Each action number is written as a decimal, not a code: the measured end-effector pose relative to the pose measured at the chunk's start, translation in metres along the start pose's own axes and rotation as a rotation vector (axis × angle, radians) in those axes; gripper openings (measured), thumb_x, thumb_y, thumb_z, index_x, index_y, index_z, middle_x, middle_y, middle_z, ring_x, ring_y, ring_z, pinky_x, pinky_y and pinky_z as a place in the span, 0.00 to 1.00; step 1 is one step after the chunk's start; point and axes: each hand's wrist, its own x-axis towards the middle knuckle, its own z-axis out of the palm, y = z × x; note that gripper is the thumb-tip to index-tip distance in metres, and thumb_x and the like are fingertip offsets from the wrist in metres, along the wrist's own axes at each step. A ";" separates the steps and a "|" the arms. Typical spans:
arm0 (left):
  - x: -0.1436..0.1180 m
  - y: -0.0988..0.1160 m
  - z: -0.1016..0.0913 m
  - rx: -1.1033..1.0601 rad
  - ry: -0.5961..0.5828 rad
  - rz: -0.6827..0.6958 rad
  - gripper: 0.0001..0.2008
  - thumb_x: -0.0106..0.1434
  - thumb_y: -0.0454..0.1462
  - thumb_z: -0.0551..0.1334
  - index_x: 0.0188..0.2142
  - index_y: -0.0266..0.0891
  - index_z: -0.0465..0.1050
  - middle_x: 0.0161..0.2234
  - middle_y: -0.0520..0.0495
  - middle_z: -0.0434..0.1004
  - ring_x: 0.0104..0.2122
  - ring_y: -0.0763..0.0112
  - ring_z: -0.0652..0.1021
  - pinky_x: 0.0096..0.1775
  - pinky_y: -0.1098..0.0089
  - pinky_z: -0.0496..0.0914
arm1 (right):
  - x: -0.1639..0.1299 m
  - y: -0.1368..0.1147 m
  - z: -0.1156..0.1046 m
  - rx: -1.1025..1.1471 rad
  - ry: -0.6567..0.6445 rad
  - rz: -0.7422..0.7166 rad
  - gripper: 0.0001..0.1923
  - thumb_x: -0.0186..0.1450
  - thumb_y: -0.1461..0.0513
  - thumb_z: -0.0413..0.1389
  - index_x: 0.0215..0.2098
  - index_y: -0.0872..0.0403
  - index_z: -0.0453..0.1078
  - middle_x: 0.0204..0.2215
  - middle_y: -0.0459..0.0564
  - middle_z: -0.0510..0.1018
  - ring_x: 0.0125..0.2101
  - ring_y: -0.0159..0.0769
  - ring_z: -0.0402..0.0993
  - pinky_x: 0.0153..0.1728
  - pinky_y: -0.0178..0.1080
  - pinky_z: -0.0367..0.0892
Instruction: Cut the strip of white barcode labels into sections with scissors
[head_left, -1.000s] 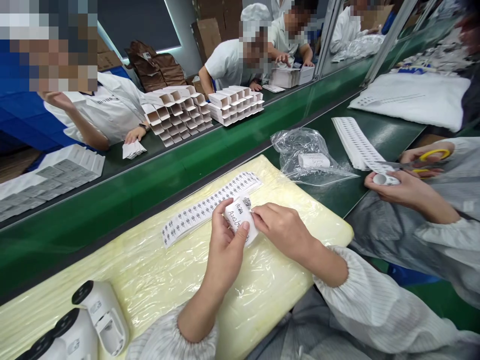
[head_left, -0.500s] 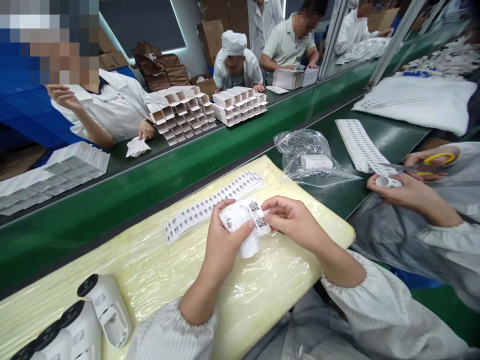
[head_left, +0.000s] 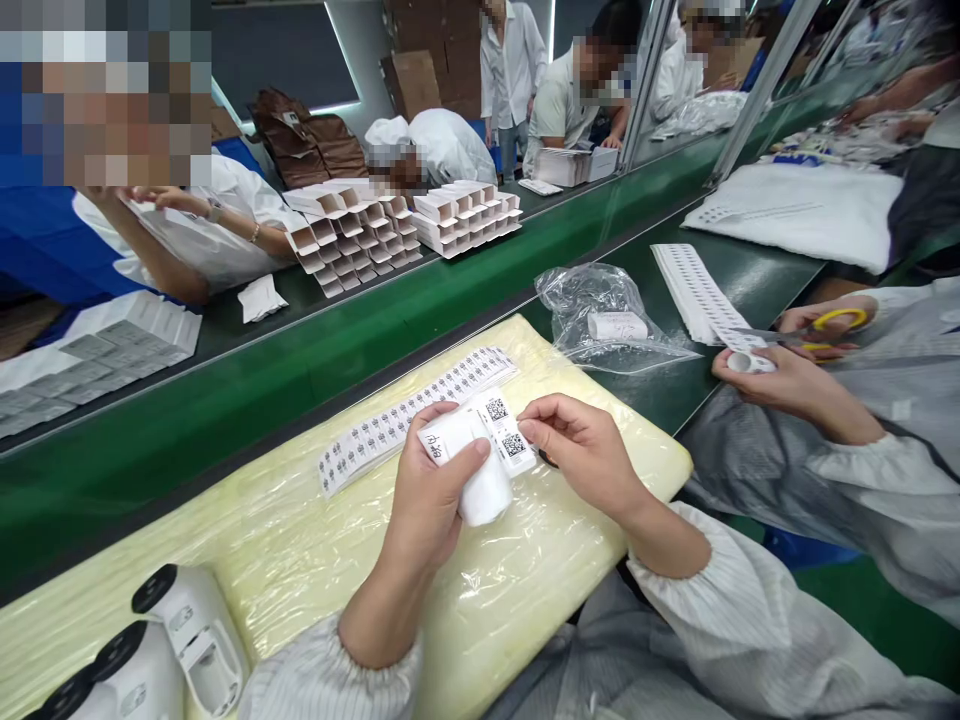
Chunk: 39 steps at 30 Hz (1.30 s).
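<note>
White label roll [head_left: 480, 480] gripped in closed left hand [head_left: 431, 490] above plastic-wrapped yellow foam pad [head_left: 315, 560]. Right hand [head_left: 581, 450], at roll's 3 o'clock, pinches QR label strip [head_left: 504, 428]. Label sheet [head_left: 405, 415] at 11 o'clock.

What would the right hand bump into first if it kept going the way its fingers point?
The right hand points leftward, so it would probably first meet the white QR-code label strip on the small white roll that the left hand holds.

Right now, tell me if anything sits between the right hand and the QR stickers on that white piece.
Nothing visible does. The right hand has its fingertips at the edge of the QR stickers, which lie on the white piece gripped by the left hand.
</note>
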 end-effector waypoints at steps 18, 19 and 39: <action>0.000 -0.005 -0.001 0.046 0.044 0.045 0.40 0.43 0.43 0.77 0.54 0.45 0.62 0.44 0.47 0.76 0.39 0.64 0.78 0.36 0.66 0.75 | 0.007 0.000 0.000 0.355 -0.055 0.298 0.14 0.51 0.55 0.73 0.29 0.55 0.79 0.20 0.43 0.76 0.22 0.27 0.67 0.24 0.32 0.62; 0.000 -0.005 -0.001 0.041 0.040 0.040 0.41 0.43 0.43 0.77 0.54 0.45 0.62 0.44 0.47 0.76 0.39 0.64 0.77 0.37 0.66 0.75 | 0.008 0.000 0.000 0.382 -0.059 0.320 0.15 0.51 0.55 0.73 0.29 0.55 0.79 0.20 0.43 0.76 0.22 0.27 0.68 0.24 0.32 0.63; 0.040 -0.015 0.041 -0.036 -0.031 -0.106 0.32 0.48 0.34 0.71 0.52 0.41 0.64 0.41 0.46 0.78 0.35 0.65 0.79 0.36 0.67 0.75 | 0.033 0.024 -0.036 0.487 0.162 0.358 0.22 0.43 0.53 0.76 0.28 0.57 0.78 0.23 0.47 0.80 0.22 0.32 0.74 0.26 0.36 0.70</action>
